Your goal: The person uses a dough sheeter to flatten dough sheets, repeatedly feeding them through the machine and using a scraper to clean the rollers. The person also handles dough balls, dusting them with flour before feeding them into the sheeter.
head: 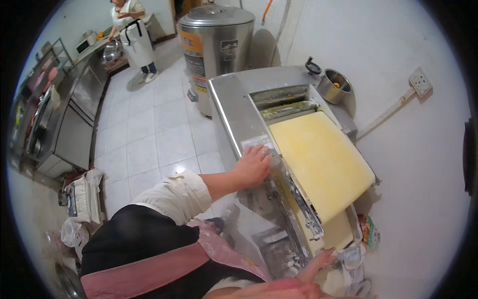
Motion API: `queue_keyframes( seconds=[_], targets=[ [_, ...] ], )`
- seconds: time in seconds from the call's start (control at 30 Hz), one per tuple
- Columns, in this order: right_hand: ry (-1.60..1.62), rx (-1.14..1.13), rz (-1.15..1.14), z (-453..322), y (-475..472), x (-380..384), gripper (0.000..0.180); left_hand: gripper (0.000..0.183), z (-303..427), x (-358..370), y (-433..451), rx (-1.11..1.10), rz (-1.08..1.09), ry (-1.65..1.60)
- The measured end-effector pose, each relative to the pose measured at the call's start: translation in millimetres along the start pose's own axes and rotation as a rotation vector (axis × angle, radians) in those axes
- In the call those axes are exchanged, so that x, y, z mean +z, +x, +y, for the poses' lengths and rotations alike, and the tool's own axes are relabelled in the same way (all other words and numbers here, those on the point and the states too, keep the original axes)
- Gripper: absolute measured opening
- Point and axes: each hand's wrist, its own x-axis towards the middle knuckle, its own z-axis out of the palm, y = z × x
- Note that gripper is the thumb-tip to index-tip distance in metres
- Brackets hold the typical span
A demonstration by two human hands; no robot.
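Observation:
My left hand lies on the steel casing of a dough sheeter, beside its feed chute, with the fingers bent over the edge. Whether it grips the edge is hard to tell. A thick, smooth yellow dough sheet slopes along the chute, its upper end at the flour-caked rollers. Beneath it, a paler stretch of dough shows on the lower tray. My right hand is low in the picture near that dough, fingers extended, apparently holding nothing; part of it is cut off by the frame.
A large lidded steel barrel stands behind the sheeter. On the casing sits a steel pot near a crank handle. A person in a white apron holds a metal bowl. Sacks lie at left below steel cabinets.

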Motion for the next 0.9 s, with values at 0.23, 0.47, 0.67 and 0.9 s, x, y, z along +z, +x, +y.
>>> queue_keyframes(
  seconds=[0.23,0.47,0.67,0.9],
  targets=[
    [-0.325,-0.893,-0.413,-252,-52,-73,0.053,0.038,-3,-4,-4,-0.039,-0.069,-0.087],
    [-0.924,-1.033,-0.787,-372,-130,-53,0.033,0.041,-18,-19,10,0.071,-0.181,-0.252],
    [-0.972,-0.987,-0.64,-375,-88,-12,0.032,0.033,-71,-14,47,0.107,-0.212,-0.427],
    [-0.987,-0.943,-0.56,-410,-43,71,0.037,0.029,-76,-6,49,0.109,-0.124,-0.454]
  ],
)
